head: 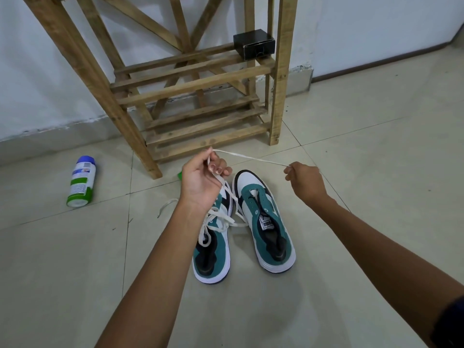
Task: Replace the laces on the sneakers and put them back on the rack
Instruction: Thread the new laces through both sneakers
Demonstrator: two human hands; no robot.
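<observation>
Bare forearms reach in from the lower edge over a glossy tiled floor (351, 172). Between them two sneakers stand side by side, teal suede and white leather with thick white soles. The left sneaker (212, 249) carries a loose flat white lace; the right sneaker (266, 222) shows bare eyelets and a woven tongue label. The left hand (200, 182) has its fingers curled round a flat white lace (251, 158), which runs taut to the right hand (303, 180), pinched there between thumb and fingers. Just beyond the sneakers stands a rough slatted wooden rack (200, 81) against the wall, a small black box (253, 46) on a shelf. A cylindrical spray can (81, 182) lies on the floor toward its left edge.
</observation>
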